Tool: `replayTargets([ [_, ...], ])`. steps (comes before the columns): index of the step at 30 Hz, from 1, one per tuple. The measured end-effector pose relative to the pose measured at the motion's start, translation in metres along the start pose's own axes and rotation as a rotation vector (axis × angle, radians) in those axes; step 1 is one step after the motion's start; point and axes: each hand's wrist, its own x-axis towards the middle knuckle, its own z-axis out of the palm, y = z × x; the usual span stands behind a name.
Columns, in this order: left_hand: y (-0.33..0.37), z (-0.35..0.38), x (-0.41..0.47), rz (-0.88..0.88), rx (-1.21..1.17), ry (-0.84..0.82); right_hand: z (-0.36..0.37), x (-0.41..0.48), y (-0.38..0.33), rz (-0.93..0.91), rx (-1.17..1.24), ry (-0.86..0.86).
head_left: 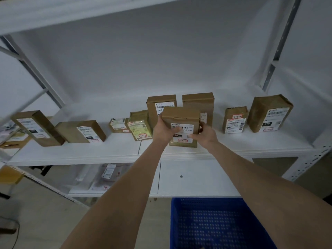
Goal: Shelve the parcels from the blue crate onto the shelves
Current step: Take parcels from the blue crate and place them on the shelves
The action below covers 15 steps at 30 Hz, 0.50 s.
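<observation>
A brown cardboard parcel (181, 117) with a white label stands upright on the white shelf (111, 150), near its middle. My left hand (162, 131) grips its left side, thumb across the label. My right hand (203, 134) grips its right side and lower right corner. Two taller brown boxes (158, 103) (198, 103) stand right behind it. The blue crate (215, 223) sits on the floor below at the bottom right; the part of it in view holds no parcels.
Several more parcels line the same shelf: two boxes at the left (36, 126) (80, 131), small ones left of centre (140, 124), two taped ones at the right (235, 121) (269, 112). A lower shelf (197, 178) carries clear bags at its left. Grey uprights frame both ends.
</observation>
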Motion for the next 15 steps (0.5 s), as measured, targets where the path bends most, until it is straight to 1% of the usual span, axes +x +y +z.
replayTargets([
  [5, -0.014, -0.017, 0.027, 0.022, 0.096, 0.009, 0.023, 0.016, -0.012, 0.013, -0.05, 0.022],
  [8, -0.018, -0.02, 0.035, 0.101, 0.17, 0.016, 0.03, 0.019, -0.013, 0.021, -0.108, 0.06],
  [10, -0.016, -0.021, 0.037, 0.206, 0.299, 0.036, 0.034, 0.02, -0.012, 0.022, -0.17, 0.093],
  [12, -0.016, -0.022, 0.037, 0.368, 0.531, 0.064, 0.035, 0.017, -0.013, 0.016, -0.219, 0.126],
  [14, -0.019, -0.026, 0.037, 0.562, 0.718, 0.109, 0.034, 0.013, -0.017, -0.047, -0.275, 0.216],
  [15, -0.021, -0.028, 0.038, 0.654, 0.775, 0.146, 0.031, 0.011, -0.02, -0.116, -0.334, 0.283],
])
